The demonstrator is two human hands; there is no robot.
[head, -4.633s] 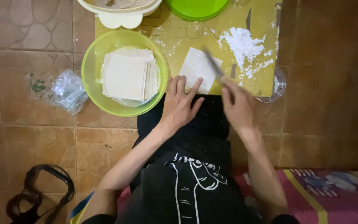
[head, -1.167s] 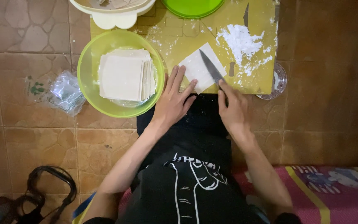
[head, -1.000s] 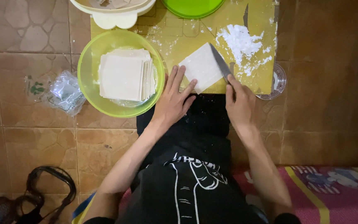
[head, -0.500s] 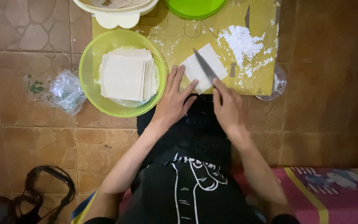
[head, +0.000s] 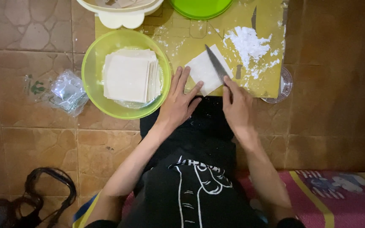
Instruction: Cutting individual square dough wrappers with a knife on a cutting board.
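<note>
A white square dough sheet lies flat on the yellow cutting board, near the board's front edge, about the middle of it. A knife lies w/ its blade diagonal across the sheet's right part, tip pointing to the far-left.

The right hand is closed around the knife handle at the front edge of the board; the index finger is stretched along the blade's back. The left hand is open and flat, holding nothing; its fingers are spread and press on the sheet's left-front corner and the board beside it.

On the board's right part is a heap of white flour, w/ scattered bits near the right edge. Just left of the board, touching its left edge, stands a light green bowl on the tiled floor, w/ a stack of the same square sheets inside. Left of the bowl lies a crumpled clear plastic bag. At the board's far edge are a cream container and a green lid, both cut by the frame. A clear round dish shows from under the board's front-right corner.
</note>
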